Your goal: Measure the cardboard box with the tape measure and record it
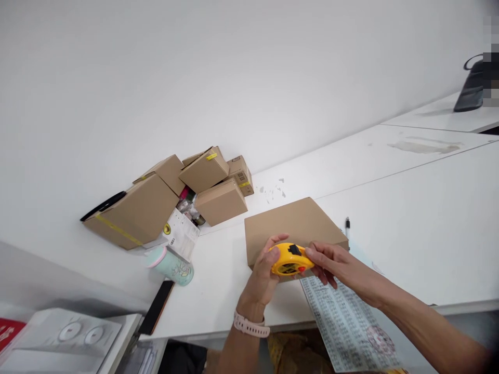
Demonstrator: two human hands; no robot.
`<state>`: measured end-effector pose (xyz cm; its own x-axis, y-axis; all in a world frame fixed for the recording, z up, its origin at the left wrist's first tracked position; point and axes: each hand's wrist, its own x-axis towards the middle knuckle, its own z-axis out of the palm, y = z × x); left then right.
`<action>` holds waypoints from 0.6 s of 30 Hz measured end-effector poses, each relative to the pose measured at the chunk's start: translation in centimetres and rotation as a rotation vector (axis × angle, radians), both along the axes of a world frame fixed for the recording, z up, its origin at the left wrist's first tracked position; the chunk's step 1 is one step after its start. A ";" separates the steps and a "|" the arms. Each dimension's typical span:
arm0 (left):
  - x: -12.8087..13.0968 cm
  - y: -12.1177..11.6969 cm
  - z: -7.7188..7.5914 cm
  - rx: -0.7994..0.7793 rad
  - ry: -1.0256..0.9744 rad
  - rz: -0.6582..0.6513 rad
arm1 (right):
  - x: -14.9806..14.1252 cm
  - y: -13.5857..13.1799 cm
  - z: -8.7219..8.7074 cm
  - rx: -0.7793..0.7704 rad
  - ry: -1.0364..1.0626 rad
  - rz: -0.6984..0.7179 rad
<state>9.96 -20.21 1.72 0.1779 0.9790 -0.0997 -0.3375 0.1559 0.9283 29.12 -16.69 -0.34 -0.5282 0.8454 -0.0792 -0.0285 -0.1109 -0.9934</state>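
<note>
A yellow tape measure (288,259) with a black slide lock and a red button is up in front of a closed cardboard box (288,222). My left hand (266,267), with a pale pink watch strap on its wrist, is wrapped around the tape measure's left side. At its right end, the thumb and fingers of my right hand (331,259) pinch the front of the tape measure, where the tape comes out. My fingers cover that spot, and no pulled-out length of tape shows. The box lies on the white table (222,280) just behind both hands.
Several cardboard boxes (221,201) are stacked against the wall at the left. Nearby stand a mint-green tumbler (171,266) and a white package (182,234). A printed sheet (346,317) hangs over the table's front edge. A pen (348,226) lies right of the box.
</note>
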 end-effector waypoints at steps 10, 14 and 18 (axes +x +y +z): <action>-12.7 3.3 2.2 0.041 0.329 0.361 | 7.0 9.4 -2.4 0.057 0.067 -0.327; -16.2 3.3 0.5 -0.017 0.358 0.362 | 7.1 10.5 -5.2 0.048 -0.039 -0.338; -16.6 3.1 -0.9 -0.042 0.360 0.331 | 6.0 10.3 -5.9 0.083 -0.114 -0.324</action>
<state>-6.66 -17.10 0.80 -0.1955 0.9710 -0.1379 -0.0344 0.1338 0.9904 35.10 -6.35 -6.27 -0.2234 0.9736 -0.0465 0.0620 -0.0334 -0.9975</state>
